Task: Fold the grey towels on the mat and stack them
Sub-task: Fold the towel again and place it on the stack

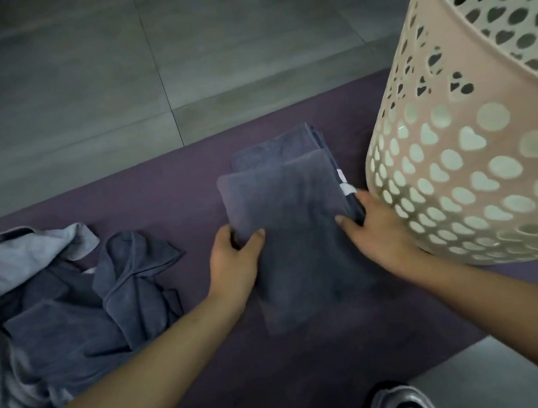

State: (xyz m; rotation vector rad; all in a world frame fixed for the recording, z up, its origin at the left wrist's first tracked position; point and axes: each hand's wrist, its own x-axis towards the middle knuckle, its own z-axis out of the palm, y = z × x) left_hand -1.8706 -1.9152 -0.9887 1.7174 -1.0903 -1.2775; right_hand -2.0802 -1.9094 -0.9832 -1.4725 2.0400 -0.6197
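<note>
Hands gripping a folded dark grey terry towel on the purple mat.
Left hand and right hand pinch its side edges; soft, limp, light cloth, best held at the corners.

We see a home laundry spot: grey tiled floor, purple mat, pink laundry basket at two o'clock.

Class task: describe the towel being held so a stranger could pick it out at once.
Find the tall pink basket with heart-shaped holes on the purple mat. Just left of it lies the folded grey towel. Unlike the crumpled pile further left, both hands grip its sides.
</note>
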